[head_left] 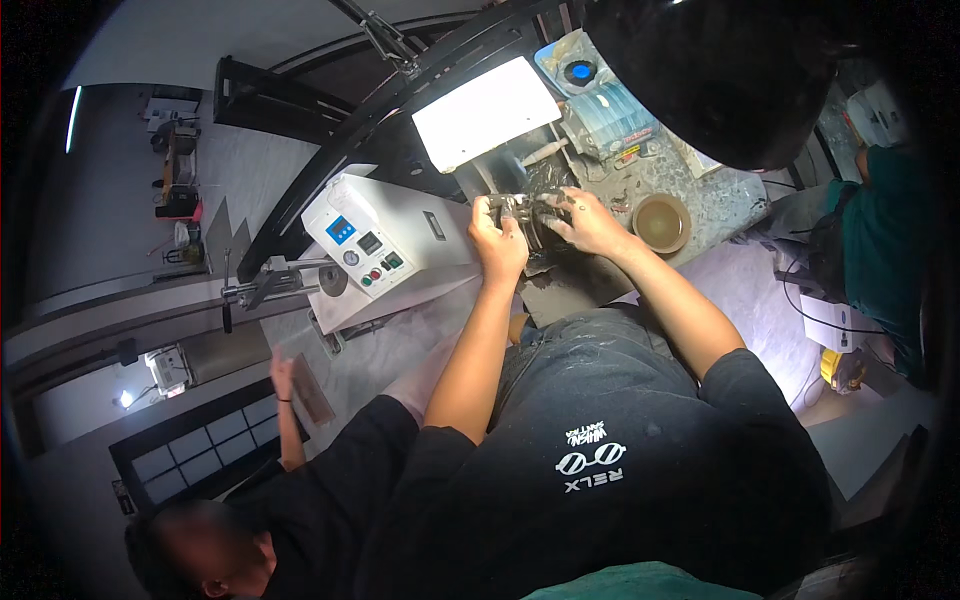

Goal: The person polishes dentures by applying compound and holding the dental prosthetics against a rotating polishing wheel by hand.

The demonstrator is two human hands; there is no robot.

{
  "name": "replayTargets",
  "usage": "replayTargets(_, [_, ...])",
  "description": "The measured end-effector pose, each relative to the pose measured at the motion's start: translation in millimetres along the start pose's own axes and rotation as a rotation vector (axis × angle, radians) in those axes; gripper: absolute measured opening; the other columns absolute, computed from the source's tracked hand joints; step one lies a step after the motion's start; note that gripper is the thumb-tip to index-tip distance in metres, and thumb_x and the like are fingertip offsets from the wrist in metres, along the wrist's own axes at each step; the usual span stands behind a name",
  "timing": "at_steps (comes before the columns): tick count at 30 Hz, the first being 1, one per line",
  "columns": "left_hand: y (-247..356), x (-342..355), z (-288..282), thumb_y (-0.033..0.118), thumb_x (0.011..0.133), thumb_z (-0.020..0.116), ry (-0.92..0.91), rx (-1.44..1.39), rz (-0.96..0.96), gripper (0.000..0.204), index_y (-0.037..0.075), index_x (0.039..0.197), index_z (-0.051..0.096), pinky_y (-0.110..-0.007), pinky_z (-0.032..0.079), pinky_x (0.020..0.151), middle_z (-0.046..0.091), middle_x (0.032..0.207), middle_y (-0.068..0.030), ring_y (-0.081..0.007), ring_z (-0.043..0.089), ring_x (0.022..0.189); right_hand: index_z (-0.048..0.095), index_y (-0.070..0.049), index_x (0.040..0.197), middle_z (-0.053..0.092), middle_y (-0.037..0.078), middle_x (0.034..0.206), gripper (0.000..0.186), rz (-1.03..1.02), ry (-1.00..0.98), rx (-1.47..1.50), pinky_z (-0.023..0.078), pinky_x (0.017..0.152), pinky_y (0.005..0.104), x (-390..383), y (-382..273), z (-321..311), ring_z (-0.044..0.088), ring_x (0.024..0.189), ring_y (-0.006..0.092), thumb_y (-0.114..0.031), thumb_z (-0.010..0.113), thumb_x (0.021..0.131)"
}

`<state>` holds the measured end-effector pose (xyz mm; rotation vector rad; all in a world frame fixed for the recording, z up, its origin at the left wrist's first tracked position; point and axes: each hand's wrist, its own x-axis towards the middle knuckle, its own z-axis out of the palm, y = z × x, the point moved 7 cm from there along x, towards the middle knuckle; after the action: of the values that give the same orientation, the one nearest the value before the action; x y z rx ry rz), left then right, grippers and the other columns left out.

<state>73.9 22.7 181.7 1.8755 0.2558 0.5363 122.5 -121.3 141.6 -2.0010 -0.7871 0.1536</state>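
Observation:
Both my hands meet over a slurry-covered wheel machine [548,185] on the bench. My left hand [499,240] is closed, its fingers curled and smeared with grey mud. Beside it my right hand [590,222] bends its muddy fingers inward in a pinch. Something small and dark seems to lie between the fingertips, but grime and the fingers hide its kind. Above my hands a bright white panel [487,113] slants over the wheel. A blue-grey motor [612,122] sits just beyond, and right of my right hand stands a round bowl [661,222] of brownish liquid.
A white control box [385,240] with buttons and a gauge stands at left. Another person [330,500] is close at my lower left, one hand [283,375] raised. Someone in green [885,240] is at right. A large dark rounded object [720,80] hangs upper right.

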Motion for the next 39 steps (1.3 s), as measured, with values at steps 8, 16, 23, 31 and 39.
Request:
replayTargets(8, [1.8, -5.7, 0.9, -0.012, 0.081, 0.047, -0.003, 0.030, 0.027, 0.011, -0.002, 0.086, 0.050, -0.025, 0.044, 0.065, 0.057, 0.077, -0.0064, -0.0110, 0.054, 0.070, 0.063, -0.001, 0.101, 0.062, 0.017, 0.094, 0.032, -0.121, 0.129, 0.068, 0.046, 0.084, 0.0378, 5.2, -38.4, -30.2, 0.059, 0.091, 0.0333, -0.010, 0.068, 0.071])
replayTargets(16, [26.9, -7.7, -5.9, -0.011, 0.082, 0.046, -0.013, -0.116, -0.030, 0.011, -0.002, 0.086, 0.050, -0.025, 0.046, 0.069, 0.059, 0.079, -0.0065, -0.0112, 0.056, 0.073, 0.064, -0.001, 0.097, 0.062, 0.016, 0.091, 0.032, -0.134, 0.197, 0.148, 0.049, 0.078, 0.0360, 1.3, -51.6, -40.6, 0.060, 0.086, 0.0313, -0.002, 0.069, 0.065])
replayTargets(23, [62.9, -2.8, -6.9, 0.002, 0.084, 0.053, 0.079, -0.209, 0.070, 0.004, -0.002, 0.084, 0.054, -0.029, 0.047, 0.065, 0.063, 0.076, -0.0107, -0.0157, 0.060, 0.070, 0.064, -0.002, 0.098, 0.062, 0.013, 0.088, 0.031, -0.271, 0.303, 0.068, 0.049, 0.071, 0.0326, -3.6, -97.4, -71.8, 0.061, 0.078, 0.0270, -0.001, 0.070, 0.068])
replayTargets(31, [87.5, -2.7, -2.3, -0.001, 0.080, 0.055, -0.037, -0.109, 0.136, 0.014, -0.004, 0.093, 0.058, -0.027, 0.048, 0.066, 0.066, 0.081, -0.0115, -0.0149, 0.062, 0.072, 0.062, -0.004, 0.103, 0.061, 0.013, 0.094, 0.036, -0.319, 0.379, -0.095, 0.048, 0.075, 0.0344, -7.0, -109.3, -79.3, 0.059, 0.085, 0.0292, 0.001, 0.066, 0.068])
replayTargets(39, [83.6, 2.9, 5.8, -0.003, 0.077, 0.056, -0.053, 0.027, 0.147, 0.013, -0.005, 0.090, 0.057, -0.027, 0.049, 0.067, 0.065, 0.079, -0.0128, -0.0163, 0.064, 0.072, 0.057, -0.006, 0.109, 0.059, 0.015, 0.093, 0.041, -0.369, 0.392, -0.102, 0.047, 0.075, 0.0405, -11.1, -107.7, -82.8, 0.057, 0.086, 0.0336, -0.004, 0.067, 0.070])
